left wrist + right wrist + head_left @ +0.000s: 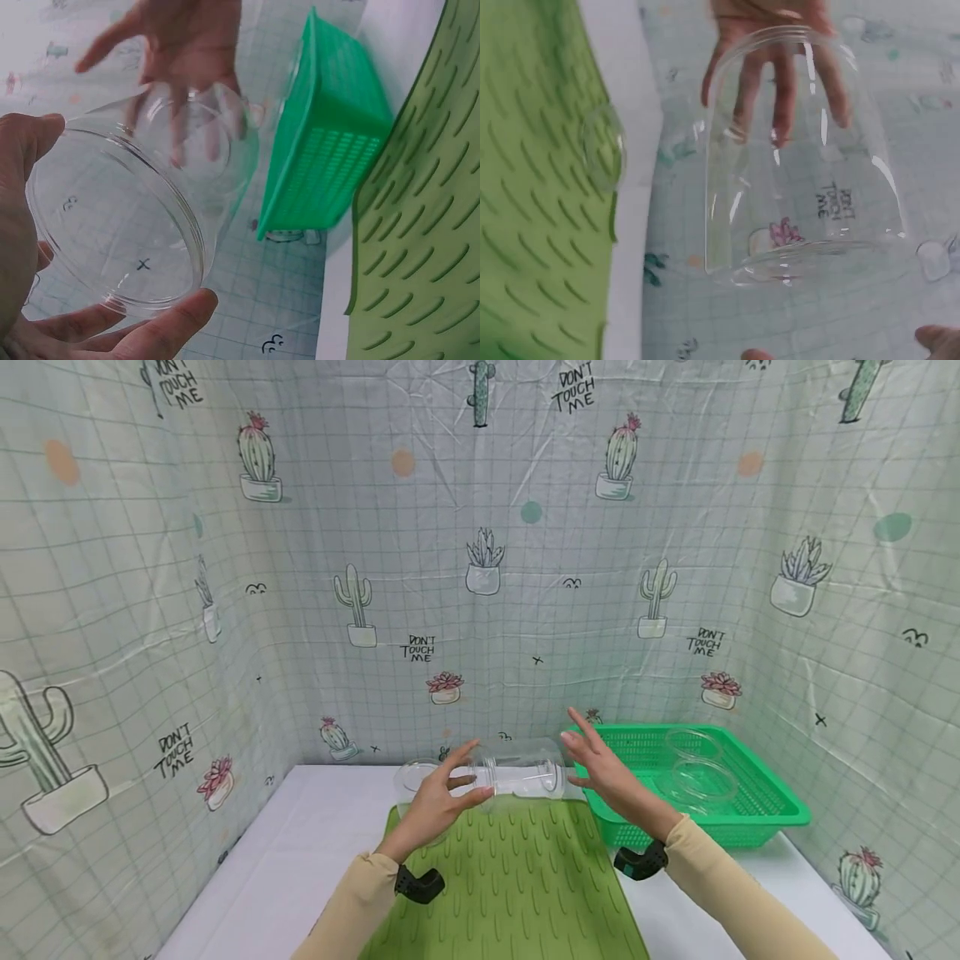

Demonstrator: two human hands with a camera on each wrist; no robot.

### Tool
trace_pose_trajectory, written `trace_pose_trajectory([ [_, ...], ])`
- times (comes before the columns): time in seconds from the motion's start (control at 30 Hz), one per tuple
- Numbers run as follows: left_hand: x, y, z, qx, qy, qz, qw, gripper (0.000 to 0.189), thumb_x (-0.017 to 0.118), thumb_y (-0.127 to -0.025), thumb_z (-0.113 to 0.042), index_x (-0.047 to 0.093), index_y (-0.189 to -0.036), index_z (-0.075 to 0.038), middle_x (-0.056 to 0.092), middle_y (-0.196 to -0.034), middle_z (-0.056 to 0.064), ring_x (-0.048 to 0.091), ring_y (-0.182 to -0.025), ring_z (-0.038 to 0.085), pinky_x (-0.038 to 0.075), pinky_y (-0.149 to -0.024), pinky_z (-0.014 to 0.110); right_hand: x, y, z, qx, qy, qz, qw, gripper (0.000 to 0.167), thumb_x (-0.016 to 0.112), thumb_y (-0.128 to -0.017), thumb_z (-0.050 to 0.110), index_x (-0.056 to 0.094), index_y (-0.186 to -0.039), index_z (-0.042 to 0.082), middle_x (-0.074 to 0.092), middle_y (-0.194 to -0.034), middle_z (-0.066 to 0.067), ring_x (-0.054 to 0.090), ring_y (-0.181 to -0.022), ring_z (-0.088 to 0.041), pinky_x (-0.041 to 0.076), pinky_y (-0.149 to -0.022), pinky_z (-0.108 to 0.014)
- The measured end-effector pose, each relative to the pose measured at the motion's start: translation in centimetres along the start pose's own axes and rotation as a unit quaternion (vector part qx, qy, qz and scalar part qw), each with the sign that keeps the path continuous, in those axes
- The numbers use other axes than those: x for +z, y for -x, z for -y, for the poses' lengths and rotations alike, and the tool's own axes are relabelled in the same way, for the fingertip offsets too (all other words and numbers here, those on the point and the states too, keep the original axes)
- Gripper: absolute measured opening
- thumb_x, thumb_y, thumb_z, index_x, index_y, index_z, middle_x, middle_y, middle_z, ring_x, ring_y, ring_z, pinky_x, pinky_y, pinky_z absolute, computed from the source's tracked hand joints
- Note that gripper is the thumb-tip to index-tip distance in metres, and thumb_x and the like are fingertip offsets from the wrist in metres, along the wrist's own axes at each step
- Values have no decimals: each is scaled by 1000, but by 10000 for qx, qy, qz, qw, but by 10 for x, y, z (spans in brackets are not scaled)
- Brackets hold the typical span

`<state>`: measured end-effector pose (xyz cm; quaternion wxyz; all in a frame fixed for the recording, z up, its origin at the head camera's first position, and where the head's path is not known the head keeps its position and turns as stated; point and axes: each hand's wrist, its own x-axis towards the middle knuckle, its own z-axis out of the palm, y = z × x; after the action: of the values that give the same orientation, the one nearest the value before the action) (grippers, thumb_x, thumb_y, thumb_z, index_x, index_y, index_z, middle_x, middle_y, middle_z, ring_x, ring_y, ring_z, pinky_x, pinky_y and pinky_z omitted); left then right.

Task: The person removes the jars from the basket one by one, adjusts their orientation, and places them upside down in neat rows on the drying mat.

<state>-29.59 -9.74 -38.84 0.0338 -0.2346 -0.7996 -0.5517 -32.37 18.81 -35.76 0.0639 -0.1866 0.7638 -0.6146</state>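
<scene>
A clear jar (519, 768) lies sideways in the air over the far end of the green mat (502, 868). My left hand (435, 802) holds it by its ringed mouth end, thumb and fingers spread around the rim, as the left wrist view shows on the jar (120, 217). Near the base my right hand (611, 781) is spread with its fingers extended. In the right wrist view, fingertips (937, 339) of that hand show just beyond the jar's base (802, 259); I cannot tell whether any touch it.
A green perforated basket (750, 828) stands at the right with clear round containers (701, 781) inside. Another clear round container (411, 774) stands at the mat's far left corner, partly behind my left hand. A patterned curtain (480, 610) encloses the white table (262, 852).
</scene>
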Motion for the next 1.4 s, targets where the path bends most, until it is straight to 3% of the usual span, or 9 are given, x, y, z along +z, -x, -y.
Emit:
trace_pose_trajectory([
  [0.17, 1, 1, 2, -26, 106, 125, 9999, 73, 69, -90, -34, 28, -151, -35, 31, -153, 21, 49, -129, 41, 50, -95, 50, -6, -1, -12, 976, -1280, 451, 9859, 77, 38, -99, 57, -10, -154, 33, -11, -161, -18, 6, -144, -51, 36, -106, -59],
  [0.3, 2, 2, -1, -28, 138, 167, 9998, 73, 68, -91, -26, 28, -152, -31, 31, -152, 23, 48, -129, 42, 49, -95, 52, -4, 0, -20, 1248, -1860, 936, 9701, 74, 37, -102, 51, -15, -153, 34, -17, -158, -22, 6, -142, -55, 41, -102, -57],
  [0.4, 2, 5, -11, -24, 131, 206, 9997, 72, 67, -92, -21, 29, -153, -25, 33, -151, 23, 48, -129, 44, 49, -95, 52, 2, -2, -23, 1355, -2040, 1064, 9637, 78, 39, -101, 51, -15, -154, 32, -12, -158, -25, 9, -141, -57, 43, -100, -57],
  [0.5, 2, 5, -10, 18, 65, 257, 9996, 72, 67, -92, -24, 28, -153, -26, 34, -151, 22, 48, -129, 43, 50, -94, 51, 9, -5, -25, 1450, -1933, 976, 9654, 83, 43, -99, 55, -12, -155, 27, 4, -156, -27, 20, -139, -56, 46, -98, -55],
  [0.63, 2, 2, 3, 79, 50, 316, 9995, 72, 67, -91, -35, 28, -152, -35, 34, -152, 18, 49, -130, 40, 51, -92, 48, 14, -5, -27, 1452, -1750, 976, 9689, 82, 45, -99, 53, -5, -156, 23, 18, -153, -27, 31, -137, -50, 46, -99, -53],
  [0.77, 2, 2, 5, 48, 73, 335, 9994, 73, 67, -90, -40, 27, -151, -39, 32, -153, 18, 48, -130, 40, 51, -93, 48, 14, -3, -29, 1438, -1718, 1058, 9688, 76, 44, -99, 52, 3, -156, 22, 17, -154, -28, 31, -138, -48, 44, -102, -51],
  [1.13, 3, 3, 6, -5, 20, 393, 9992, 74, 66, -92, -38, 22, -152, -38, 28, -156, 18, 41, -135, 42, 48, -96, 52, 13, -1, -31, 1293, -1664, 1138, 9709, 75, 42, -101, 49, -1, -156, 21, 13, -157, -28, 27, -140, -49, 37, -108, -54],
  [1.27, 1, 11, 5, -89, -211, 511, 9984, 85, 64, -92, -43, 7, -154, -40, 16, -161, 12, 30, -142, 40, 42, -104, 53, 13, -1, -28, 1174, -1531, 1041, 9757, 76, 43, -101, 48, -1, -156, 20, 11, -158, -26, 23, -142, -49, 37, -107, -53],
  [1.4, -5, 33, 5, -186, -882, 768, 9930, 91, 65, -89, -48, 1, -153, -43, 5, -164, 4, 18, -147, 37, 29, -111, 59, 12, -2, -27, 1066, -1230, 700, 9842, 80, 48, -100, 47, -2, -156, 20, 12, -159, -24, 22, -142, -49, 40, -105, -52],
])
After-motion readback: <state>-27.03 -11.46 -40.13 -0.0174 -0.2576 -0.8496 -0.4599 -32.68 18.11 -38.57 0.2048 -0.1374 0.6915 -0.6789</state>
